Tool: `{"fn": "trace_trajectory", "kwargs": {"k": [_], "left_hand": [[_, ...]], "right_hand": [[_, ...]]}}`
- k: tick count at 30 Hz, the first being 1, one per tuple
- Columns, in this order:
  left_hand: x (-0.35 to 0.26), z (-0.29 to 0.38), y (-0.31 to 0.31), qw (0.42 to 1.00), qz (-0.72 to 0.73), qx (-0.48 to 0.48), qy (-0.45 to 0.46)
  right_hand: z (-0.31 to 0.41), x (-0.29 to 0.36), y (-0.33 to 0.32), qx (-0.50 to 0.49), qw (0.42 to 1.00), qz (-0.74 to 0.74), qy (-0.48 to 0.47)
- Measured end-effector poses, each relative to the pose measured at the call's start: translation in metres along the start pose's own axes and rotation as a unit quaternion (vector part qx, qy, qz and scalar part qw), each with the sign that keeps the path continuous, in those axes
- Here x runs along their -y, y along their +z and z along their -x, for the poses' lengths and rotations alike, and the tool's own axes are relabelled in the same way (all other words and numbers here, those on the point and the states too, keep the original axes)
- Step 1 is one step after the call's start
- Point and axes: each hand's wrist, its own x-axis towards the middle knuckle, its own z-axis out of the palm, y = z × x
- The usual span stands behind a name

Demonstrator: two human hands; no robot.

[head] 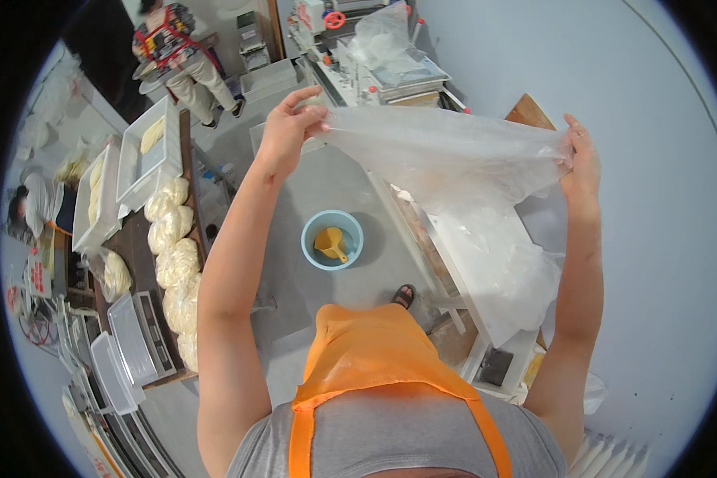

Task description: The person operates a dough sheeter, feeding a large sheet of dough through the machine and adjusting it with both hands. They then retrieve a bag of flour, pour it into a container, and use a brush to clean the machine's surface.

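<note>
A large translucent plastic sheet or bag is stretched across the view between both raised hands. My left hand pinches its left end, and my right hand grips the right end near the wall. The plastic sags in the middle, its lower part hanging over a white board or tabletop on the right. More crumpled clear plastic lies there. Whether it is one piece with the held plastic, I cannot tell. On the floor below my hands stands a light blue basin with a yellow plastic scoop inside.
At left, a dark wooden table holds several plastic-wrapped pale bundles, white tubs and a scale. Machinery stands ahead. One person stands far back; another is at far left.
</note>
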Motion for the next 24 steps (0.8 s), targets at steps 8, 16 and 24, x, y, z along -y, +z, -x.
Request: {"fn": "trace_trajectory", "kwargs": {"k": [8,16,24], "left_hand": [[-0.101,0.104,-0.038,0.921,-0.135,-0.228,0.284],[0.176,0.219,-0.128,0.886,-0.438,-0.104,-0.109],[0.005,0.200,-0.094,0.758,-0.604,-0.228,-0.091]], "right_hand": [[0.004,0.025,0.023,0.254,0.955,-0.003,-0.152],[0.000,-0.258,0.014,0.304,0.771,0.453,-0.328],[0.005,-0.123,0.128,0.268,0.953,0.112,0.091]]}}
